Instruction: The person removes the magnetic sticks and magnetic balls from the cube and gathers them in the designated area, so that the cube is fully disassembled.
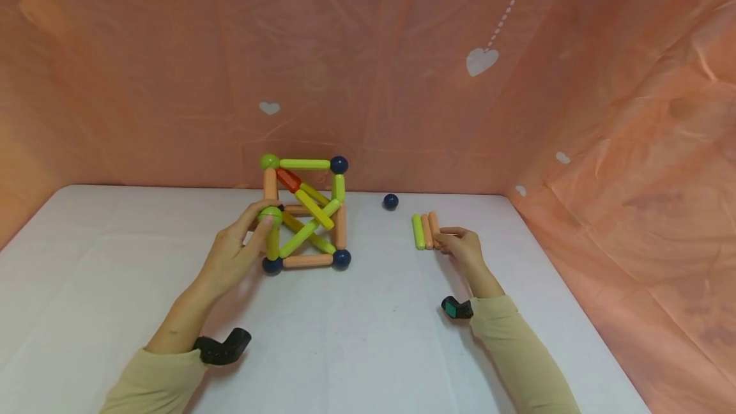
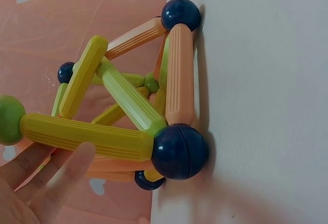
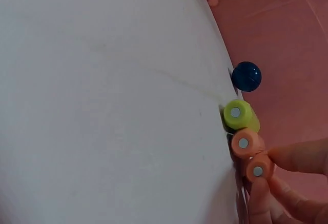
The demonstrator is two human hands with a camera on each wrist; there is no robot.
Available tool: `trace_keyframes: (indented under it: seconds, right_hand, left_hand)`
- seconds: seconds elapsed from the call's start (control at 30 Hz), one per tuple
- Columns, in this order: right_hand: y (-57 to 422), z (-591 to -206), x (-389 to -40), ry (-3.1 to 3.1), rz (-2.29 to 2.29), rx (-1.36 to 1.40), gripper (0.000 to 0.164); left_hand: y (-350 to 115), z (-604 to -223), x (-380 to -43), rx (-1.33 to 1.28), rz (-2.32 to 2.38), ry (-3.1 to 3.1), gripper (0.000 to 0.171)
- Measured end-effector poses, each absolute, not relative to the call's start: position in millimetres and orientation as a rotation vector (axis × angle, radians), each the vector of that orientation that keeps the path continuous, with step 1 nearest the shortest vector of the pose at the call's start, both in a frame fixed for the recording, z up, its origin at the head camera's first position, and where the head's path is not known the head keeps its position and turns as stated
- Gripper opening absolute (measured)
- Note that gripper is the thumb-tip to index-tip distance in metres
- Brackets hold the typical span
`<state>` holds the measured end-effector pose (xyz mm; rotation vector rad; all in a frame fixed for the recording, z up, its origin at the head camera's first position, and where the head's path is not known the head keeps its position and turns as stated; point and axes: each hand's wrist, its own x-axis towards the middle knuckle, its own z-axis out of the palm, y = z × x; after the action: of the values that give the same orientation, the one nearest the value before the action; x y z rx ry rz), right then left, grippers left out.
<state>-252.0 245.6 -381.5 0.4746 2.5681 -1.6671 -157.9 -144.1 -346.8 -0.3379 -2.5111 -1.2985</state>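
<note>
1. Two holds show in the head view: left of centre, the left hand (image 1: 232,245) pinches the frame's upright yellow rod (image 2: 87,136) near its green ball (image 2: 10,120); right of centre, the right hand (image 1: 467,251) pinches the outermost peach rod (image 1: 435,225) between thumb and fingers.
2. The rod frame (image 1: 308,260) stands on the white table (image 1: 368,337) in the middle left of the head view, navy balls at its lower corners.
3. That peach rod ends a short row, beside another peach rod (image 1: 427,233) and a lime rod (image 1: 418,233); a loose navy ball (image 1: 391,202) lies up and to the left of them.
4. The rods look like hard, light plastic, stiff and unlikely to break; the ridges seen in the left wrist view should help the fingers grip.
5. Silver discs (image 3: 235,112) on the rod ends, right of centre in the right wrist view, look like magnets, so neighbouring pieces may cling or swing round. Mid-length is the better hold, leaving both ends bare.
6. The balls look smooth and likely to roll; a pinch across the widest part should suit.
7. The frame's joints probably pivot under a sideways push, so steady it low, close to a corner ball.
</note>
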Motion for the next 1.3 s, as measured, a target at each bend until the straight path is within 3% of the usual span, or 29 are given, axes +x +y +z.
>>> trace_keyframes:
  seconds: [0.47,0.9,1.3]
  right_hand:
    - [228.1,-374.6,-251.2,2.671,-1.655,0.371,0.035]
    - [163.1,-359.8,-242.1,2.469,-2.103,-0.083,0.029]
    - [113.1,-346.7,-237.5,2.337,-2.103,-0.050,0.026]
  left_hand:
    - [-144.2,-345.9,-158.3,-0.344,-1.307,-2.503,0.036]
    - [-144.4,-347.7,-157.9,-0.346,-1.313,-2.489,0.035]
    - [-143.7,-348.0,-157.9,-0.353,-1.331,-2.481,0.033]
